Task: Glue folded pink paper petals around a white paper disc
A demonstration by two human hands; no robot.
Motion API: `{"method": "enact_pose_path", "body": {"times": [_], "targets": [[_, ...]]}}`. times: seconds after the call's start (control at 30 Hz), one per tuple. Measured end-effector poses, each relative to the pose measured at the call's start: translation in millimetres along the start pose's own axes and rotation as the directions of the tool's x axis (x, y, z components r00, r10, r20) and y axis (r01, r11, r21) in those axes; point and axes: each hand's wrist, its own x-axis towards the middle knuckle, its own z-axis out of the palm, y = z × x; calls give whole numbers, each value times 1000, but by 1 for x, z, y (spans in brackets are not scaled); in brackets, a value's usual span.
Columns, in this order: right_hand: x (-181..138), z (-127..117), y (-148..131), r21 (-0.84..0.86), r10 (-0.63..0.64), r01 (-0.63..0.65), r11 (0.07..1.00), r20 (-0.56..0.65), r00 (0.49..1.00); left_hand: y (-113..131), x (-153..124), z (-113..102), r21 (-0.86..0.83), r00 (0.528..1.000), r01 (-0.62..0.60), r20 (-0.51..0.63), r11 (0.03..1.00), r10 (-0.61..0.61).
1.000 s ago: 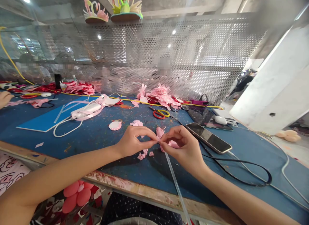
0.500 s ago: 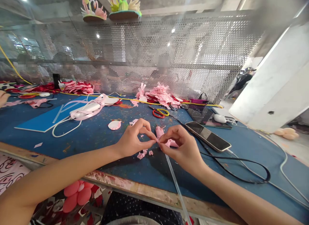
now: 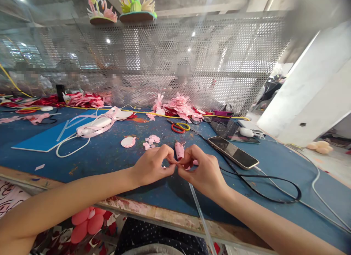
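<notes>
Two hands meet at the centre of the frame: the left hand and the right hand each have thumb and forefinger pinched on one tiny pink piece, mostly hidden by the fingertips. Just beyond lies one glue gun; one clear stick runs to the bottom edge. Left of the gun are one disc and several scraps, too jumbled to count. Above lies one pair of scissors; rightward, one phone. Two ornaments show at upper left.
</notes>
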Motion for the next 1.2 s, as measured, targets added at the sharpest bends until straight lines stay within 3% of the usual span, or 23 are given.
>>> {"method": "enact_pose_path", "body": {"times": [0.3, 0.43, 0.67, 0.93, 1.2], "targets": [[0, -3, 0, -147, -233, 229, 962, -8, 972, 2, 0, 1, -21, 999, 46, 11, 999, -46], [-3, -2, 1, -183, -309, 306, 934, 16, 951, 2, -2, 1, 9, 999, -37, -1, 999, 37], [-5, 1, -1, -195, -201, 196, 961, -3, 980, -2, -4, 0, 27, 982, -189, 31, 982, 189], [-1, -4, 0, -220, -117, 131, 967, 75, 990, -2, -3, 0, 79, 954, -298, 35, 951, 296], [3, -10, 1, -260, -83, 121, 958, 151, 985, -2, -3, -1, 59, 963, -265, 72, 963, 260]]}}
